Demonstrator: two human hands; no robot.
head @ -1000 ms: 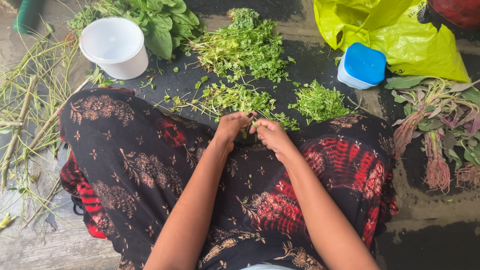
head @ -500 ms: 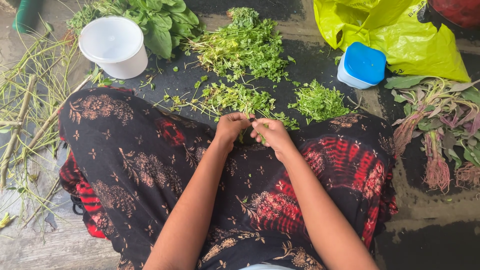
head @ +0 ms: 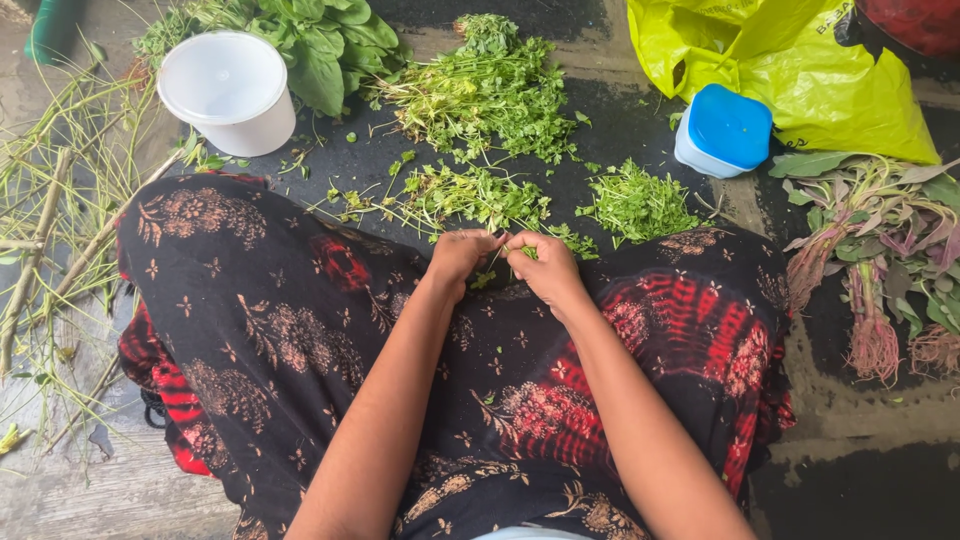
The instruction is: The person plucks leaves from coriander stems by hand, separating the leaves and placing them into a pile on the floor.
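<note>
Both hands meet over my lap on a black and red patterned cloth (head: 300,330). My left hand (head: 458,258) and my right hand (head: 545,268) pinch the same small green herb sprig (head: 497,262) between their fingertips. Just beyond the hands lies a loose pile of leafy herb stems (head: 470,195). A heap of small plucked leaves (head: 635,203) sits to the right of it. A bigger bunch of the same herb (head: 485,90) lies farther away.
A white plastic bowl (head: 228,90) stands at far left beside broad green leaves (head: 320,45). A blue-lidded white tub (head: 722,130) sits before a yellow plastic bag (head: 790,70). Red-rooted greens (head: 880,260) lie at right, stripped stalks (head: 50,230) at left.
The hands stay together at the lap edge; the fingers shift slightly on the sprig. Nothing else has moved.
</note>
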